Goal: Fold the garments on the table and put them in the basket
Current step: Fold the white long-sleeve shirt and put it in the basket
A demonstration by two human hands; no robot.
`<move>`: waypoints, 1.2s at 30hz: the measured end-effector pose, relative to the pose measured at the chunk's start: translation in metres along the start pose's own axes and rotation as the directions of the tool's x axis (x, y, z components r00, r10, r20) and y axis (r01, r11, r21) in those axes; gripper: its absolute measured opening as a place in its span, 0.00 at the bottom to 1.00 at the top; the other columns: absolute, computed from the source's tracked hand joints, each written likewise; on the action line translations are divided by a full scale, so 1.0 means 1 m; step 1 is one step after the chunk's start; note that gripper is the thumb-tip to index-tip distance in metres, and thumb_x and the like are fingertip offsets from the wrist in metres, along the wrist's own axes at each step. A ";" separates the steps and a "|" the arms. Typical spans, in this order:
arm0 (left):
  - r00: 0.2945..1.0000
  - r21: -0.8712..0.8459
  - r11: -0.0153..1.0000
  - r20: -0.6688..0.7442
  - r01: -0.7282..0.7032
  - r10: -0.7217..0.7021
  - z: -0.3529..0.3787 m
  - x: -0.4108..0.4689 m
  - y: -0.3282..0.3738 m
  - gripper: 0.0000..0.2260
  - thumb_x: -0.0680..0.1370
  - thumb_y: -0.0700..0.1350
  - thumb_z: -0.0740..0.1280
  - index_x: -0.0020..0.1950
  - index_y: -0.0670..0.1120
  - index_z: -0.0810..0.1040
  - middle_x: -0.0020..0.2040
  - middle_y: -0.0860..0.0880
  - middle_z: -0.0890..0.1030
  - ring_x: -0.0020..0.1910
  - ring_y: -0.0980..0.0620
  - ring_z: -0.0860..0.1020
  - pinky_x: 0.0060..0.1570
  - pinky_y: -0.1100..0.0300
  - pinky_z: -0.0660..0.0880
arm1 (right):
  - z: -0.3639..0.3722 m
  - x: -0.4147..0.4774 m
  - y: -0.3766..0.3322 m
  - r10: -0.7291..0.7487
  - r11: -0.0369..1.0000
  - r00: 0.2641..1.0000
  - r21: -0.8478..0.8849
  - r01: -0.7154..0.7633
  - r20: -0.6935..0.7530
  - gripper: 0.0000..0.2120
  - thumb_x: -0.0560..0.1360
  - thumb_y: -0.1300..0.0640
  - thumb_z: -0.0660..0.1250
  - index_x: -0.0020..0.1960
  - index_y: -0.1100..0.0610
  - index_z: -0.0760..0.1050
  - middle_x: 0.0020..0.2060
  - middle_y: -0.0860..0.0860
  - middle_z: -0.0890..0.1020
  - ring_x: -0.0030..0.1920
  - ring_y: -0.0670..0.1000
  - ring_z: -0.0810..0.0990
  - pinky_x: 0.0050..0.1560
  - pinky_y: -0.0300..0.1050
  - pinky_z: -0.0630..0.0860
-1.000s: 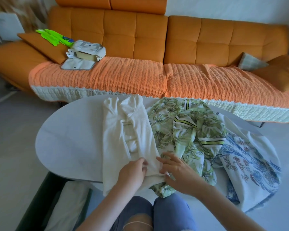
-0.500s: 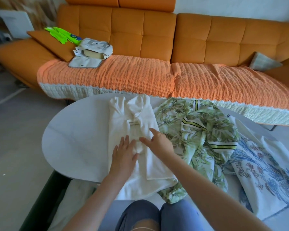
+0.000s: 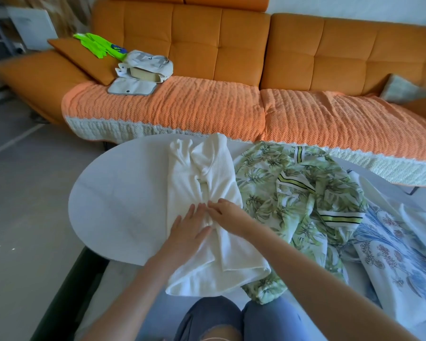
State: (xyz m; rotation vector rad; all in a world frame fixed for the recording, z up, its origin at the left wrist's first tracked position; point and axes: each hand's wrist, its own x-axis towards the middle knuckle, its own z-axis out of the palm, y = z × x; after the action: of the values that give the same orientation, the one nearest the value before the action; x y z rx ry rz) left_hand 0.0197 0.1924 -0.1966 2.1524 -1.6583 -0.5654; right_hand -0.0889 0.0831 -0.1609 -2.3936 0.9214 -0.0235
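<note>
A white ribbed garment lies lengthwise on the white oval table, its sides folded inward and its near end hanging over the table's edge. My left hand rests flat on its middle, fingers straight. My right hand presses beside it with fingers extended, the fabric bunched between the two hands. A green leaf-print shirt lies crumpled to the right. Further right spreads a white garment with blue floral print. A dark-rimmed basket holding a pale folded cloth sits on the floor at lower left.
An orange sofa with an orange knitted throw stands right behind the table. On its left seat lie a grey pouch, a bag and neon green gloves. My knees in blue jeans are under the table's near edge.
Both hands moved from the garment's near hem up to its middle, where they now press down. The near end has been folded and the camera has shifted closer.
</note>
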 end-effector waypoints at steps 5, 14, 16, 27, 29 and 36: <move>0.969 -0.164 0.979 -0.230 -0.124 0.085 -0.033 -0.028 -0.035 0.26 0.79 0.32 0.56 0.74 0.53 0.63 0.71 0.57 0.65 0.70 0.60 0.63 0.68 0.68 0.58 | -0.040 -0.033 0.024 -0.133 0.991 0.989 -0.007 0.133 -0.058 0.24 0.79 0.65 0.53 0.73 0.49 0.63 0.60 0.50 0.76 0.53 0.46 0.77 0.55 0.41 0.75; 0.926 0.139 0.925 -0.092 -0.353 0.367 -0.029 -0.062 -0.074 0.26 0.76 0.39 0.66 0.71 0.56 0.65 0.71 0.62 0.65 0.71 0.69 0.57 0.71 0.71 0.44 | -0.033 -0.061 0.094 -0.457 0.740 0.878 -0.486 0.464 0.143 0.36 0.71 0.70 0.64 0.74 0.49 0.60 0.73 0.45 0.61 0.73 0.45 0.56 0.73 0.49 0.54; 0.921 0.140 0.915 -0.046 -0.378 0.387 -0.028 -0.060 -0.072 0.25 0.77 0.42 0.66 0.71 0.58 0.64 0.71 0.64 0.62 0.70 0.74 0.50 0.70 0.72 0.42 | -0.031 -0.058 0.094 -0.530 0.662 0.838 -0.553 0.506 0.133 0.34 0.70 0.65 0.69 0.73 0.51 0.64 0.71 0.48 0.66 0.72 0.50 0.62 0.72 0.52 0.55; 0.806 0.193 0.798 -0.051 -0.571 0.589 -0.020 -0.054 -0.068 0.21 0.73 0.52 0.64 0.67 0.55 0.72 0.68 0.58 0.72 0.69 0.60 0.67 0.71 0.59 0.57 | -0.038 -0.047 0.090 -0.663 0.508 0.712 -0.560 0.654 0.230 0.30 0.71 0.62 0.69 0.71 0.51 0.67 0.68 0.48 0.71 0.68 0.49 0.70 0.69 0.50 0.65; 0.811 0.190 0.804 -0.057 -0.563 0.582 -0.017 -0.054 -0.069 0.21 0.73 0.49 0.65 0.67 0.56 0.73 0.68 0.58 0.72 0.68 0.61 0.69 0.71 0.59 0.59 | -0.036 -0.048 0.091 -0.671 0.500 0.702 -0.555 0.665 0.236 0.26 0.74 0.59 0.65 0.71 0.52 0.67 0.69 0.48 0.71 0.69 0.49 0.70 0.69 0.49 0.66; 0.875 0.041 0.896 -0.199 -0.443 0.442 -0.023 -0.052 -0.058 0.18 0.74 0.51 0.63 0.63 0.63 0.73 0.60 0.69 0.75 0.64 0.69 0.69 0.69 0.70 0.55 | -0.034 -0.042 0.085 -0.700 0.526 0.687 -0.508 0.682 0.197 0.19 0.78 0.55 0.60 0.69 0.50 0.70 0.69 0.46 0.70 0.70 0.47 0.67 0.71 0.46 0.63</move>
State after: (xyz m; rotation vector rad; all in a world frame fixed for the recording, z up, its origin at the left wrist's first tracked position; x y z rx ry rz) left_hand 0.0673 0.2576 -0.2021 1.6699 -1.9367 -0.2043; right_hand -0.1806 0.0410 -0.1684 -3.1643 -0.1461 -0.1156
